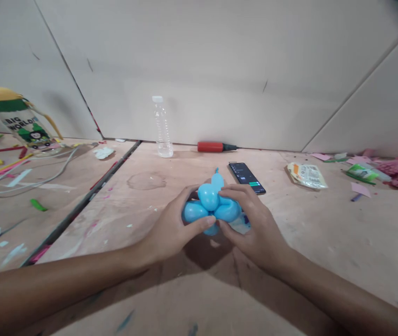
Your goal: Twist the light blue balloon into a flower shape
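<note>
Between my two hands is a light blue twisted balloon [209, 196], made of several round lobes pressed together. One narrower segment with a small knotted tip points away from me at the top. My left hand [173, 224] wraps round the left lobes, its thumb lying across the front near the centre. On the other side, my right hand [255, 224] grips the right lobe, index finger on top and thumb below. The undersides of the lobes and some fingertips are hidden. A smartphone [247, 178] with its screen lit lies just beyond my right hand.
Against the wall stand a clear plastic bottle [163, 130] and a lying red balloon pump [210, 147]. To the right are a small packet [306, 175] and pink scraps. A "BIG WORLD" bag [27, 119], a white cable [66, 163] and balloon bits lie left of a dark board gap.
</note>
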`<state>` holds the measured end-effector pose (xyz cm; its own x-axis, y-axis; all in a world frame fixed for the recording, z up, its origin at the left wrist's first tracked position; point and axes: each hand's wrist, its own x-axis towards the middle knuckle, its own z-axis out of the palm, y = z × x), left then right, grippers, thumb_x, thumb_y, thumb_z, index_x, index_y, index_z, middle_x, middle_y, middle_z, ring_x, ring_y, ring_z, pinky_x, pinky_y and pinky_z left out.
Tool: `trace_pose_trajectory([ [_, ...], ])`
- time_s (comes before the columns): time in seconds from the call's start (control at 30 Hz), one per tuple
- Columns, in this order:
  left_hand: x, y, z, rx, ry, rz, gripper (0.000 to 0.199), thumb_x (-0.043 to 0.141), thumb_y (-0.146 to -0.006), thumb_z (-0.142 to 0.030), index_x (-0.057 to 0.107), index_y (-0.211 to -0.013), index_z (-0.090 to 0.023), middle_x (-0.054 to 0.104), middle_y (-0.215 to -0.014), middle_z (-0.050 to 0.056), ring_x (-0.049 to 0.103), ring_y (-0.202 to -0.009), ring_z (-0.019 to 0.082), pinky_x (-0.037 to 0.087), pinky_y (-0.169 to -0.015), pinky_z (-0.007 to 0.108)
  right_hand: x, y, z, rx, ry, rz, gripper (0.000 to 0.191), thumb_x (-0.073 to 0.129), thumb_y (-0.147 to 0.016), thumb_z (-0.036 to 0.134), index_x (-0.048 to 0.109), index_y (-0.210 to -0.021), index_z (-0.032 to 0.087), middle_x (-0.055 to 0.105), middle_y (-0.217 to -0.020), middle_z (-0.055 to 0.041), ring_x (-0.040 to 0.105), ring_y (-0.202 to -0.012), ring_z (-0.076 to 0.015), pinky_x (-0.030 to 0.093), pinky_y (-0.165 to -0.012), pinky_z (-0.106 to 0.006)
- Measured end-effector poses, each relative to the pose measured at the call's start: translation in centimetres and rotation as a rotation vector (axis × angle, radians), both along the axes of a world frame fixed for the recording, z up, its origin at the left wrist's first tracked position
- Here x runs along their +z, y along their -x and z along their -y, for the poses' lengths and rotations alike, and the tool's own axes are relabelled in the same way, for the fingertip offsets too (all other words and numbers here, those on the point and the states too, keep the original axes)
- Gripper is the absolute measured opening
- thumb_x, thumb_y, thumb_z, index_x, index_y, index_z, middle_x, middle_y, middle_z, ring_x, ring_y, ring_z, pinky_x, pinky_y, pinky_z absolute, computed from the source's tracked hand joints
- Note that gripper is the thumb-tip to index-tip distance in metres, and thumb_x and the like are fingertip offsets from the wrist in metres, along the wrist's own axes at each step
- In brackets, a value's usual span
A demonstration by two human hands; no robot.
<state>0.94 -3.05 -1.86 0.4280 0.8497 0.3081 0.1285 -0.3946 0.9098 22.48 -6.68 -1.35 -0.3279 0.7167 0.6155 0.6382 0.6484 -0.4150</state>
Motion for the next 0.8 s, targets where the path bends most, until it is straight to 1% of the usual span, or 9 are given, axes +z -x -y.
trace_pose_trajectory([
  [0.07, 0.2, 0.0, -0.2, 0.013, 0.024, -0.004, 0.044, 0.080, -0.085, -0.043, 0.064, -0.119, -0.019, 0.072, -0.121, 0.008, 0.067, -0.111, 0.030, 0.053, -0.099, 0.044, 0.2, -0.2, 0.1, 0.056, 0.021, -0.003, 0.051, 0.070, -0.092, 0.022, 0.050, -0.138, 0.032, 0.058, -0.138, -0.0103, 0.057, -0.132, -0.0305, 0.051, -0.109, -0.055],
  [0.17, 0.3, 0.0, -0.5, -0.039, 0.098, 0.052, 0.037, 0.082, -0.081, -0.037, 0.063, -0.107, -0.018, 0.073, -0.108, 0.006, 0.068, -0.104, 0.027, 0.055, -0.091, 0.040, 0.6, -0.6, 0.3, 0.132, 0.057, 0.014, 0.057, 0.070, -0.092, 0.020, 0.047, -0.143, 0.033, 0.056, -0.145, -0.0095, 0.053, -0.138, -0.0303, 0.046, -0.115, -0.056],
  [0.27, 0.2, 0.1, -0.5, -0.078, 0.137, 0.046, 0.047, 0.088, -0.074, -0.034, 0.059, -0.107, -0.019, 0.070, -0.101, 0.002, 0.068, -0.097, 0.024, 0.056, -0.084, 0.036, 1.0, -1.0, 0.2, 0.211, 0.077, 0.026, 0.059, 0.068, -0.093, 0.015, 0.046, -0.145, 0.035, 0.058, -0.143, -0.0080, 0.055, -0.136, -0.0281, 0.049, -0.112, -0.052],
  [0.37, 0.1, 0.0, -0.3, -0.078, 0.083, -0.017, 0.050, 0.090, -0.071, -0.031, 0.060, -0.110, -0.021, 0.069, -0.107, 0.002, 0.066, -0.097, 0.022, 0.056, -0.084, 0.034, 1.2, -1.3, 0.2, 0.253, 0.077, 0.049, 0.060, 0.069, -0.092, 0.014, 0.046, -0.144, 0.034, 0.061, -0.139, -0.0080, 0.059, -0.129, -0.0270, 0.054, -0.105, -0.047],
  [0.43, 0.1, 0.0, -0.1, -0.073, 0.047, -0.057, 0.045, 0.088, -0.072, -0.025, 0.062, -0.109, -0.021, 0.069, -0.107, 0.000, 0.066, -0.096, 0.021, 0.055, -0.083, 0.032, 1.3, -1.4, 0.2, 0.234, 0.071, 0.065, 0.056, 0.073, -0.092, 0.018, 0.049, -0.140, 0.034, 0.062, -0.134, -0.0077, 0.062, -0.123, -0.0265, 0.056, -0.100, -0.044],
  [0.53, 0.2, -0.1, 0.3, -0.062, 0.039, -0.094, 0.041, 0.083, -0.072, -0.017, 0.062, -0.106, -0.022, 0.070, -0.102, -0.002, 0.065, -0.091, 0.019, 0.054, -0.081, 0.030, 1.5, -1.2, 0.4, 0.151, 0.066, 0.069, 0.049, 0.080, -0.088, 0.031, 0.054, -0.129, 0.030, 0.065, -0.120, -0.0067, 0.066, -0.108, -0.0256, 0.057, -0.088, -0.040],
  [0.67, 0.5, -0.2, 0.6, -0.059, 0.031, -0.091, 0.037, 0.080, -0.073, -0.017, 0.062, -0.104, -0.022, 0.069, -0.099, -0.003, 0.063, -0.089, 0.019, 0.053, -0.082, 0.030, 1.4, -0.9, 0.6, 0.036, 0.062, 0.029, 0.045, 0.085, -0.081, 0.038, 0.059, -0.117, 0.027, 0.066, -0.103, -0.0034, 0.065, -0.086, -0.0215, 0.053, -0.071, -0.035],
  [0.73, 0.7, -0.2, 0.7, -0.069, 0.029, -0.078, 0.034, 0.079, -0.074, -0.017, 0.063, -0.103, -0.021, 0.068, -0.097, -0.003, 0.062, -0.088, 0.019, 0.051, -0.081, 0.030, 1.3, -0.8, 0.6, 0.040, 0.066, 0.023, 0.045, 0.084, -0.082, 0.039, 0.059, -0.117, 0.027, 0.067, -0.104, -0.0034, 0.066, -0.088, -0.0216, 0.053, -0.074, -0.035],
  [0.8, 0.7, -0.1, 0.7, -0.088, 0.027, -0.055, 0.032, 0.077, -0.076, -0.018, 0.064, -0.104, -0.020, 0.068, -0.098, -0.002, 0.061, -0.091, 0.020, 0.051, -0.083, 0.031, 1.1, -0.7, 0.6, 0.047, 0.070, 0.026, 0.044, 0.082, -0.085, 0.041, 0.058, -0.120, 0.027, 0.069, -0.111, -0.0051, 0.068, -0.096, -0.0239, 0.055, -0.081, -0.038],
])
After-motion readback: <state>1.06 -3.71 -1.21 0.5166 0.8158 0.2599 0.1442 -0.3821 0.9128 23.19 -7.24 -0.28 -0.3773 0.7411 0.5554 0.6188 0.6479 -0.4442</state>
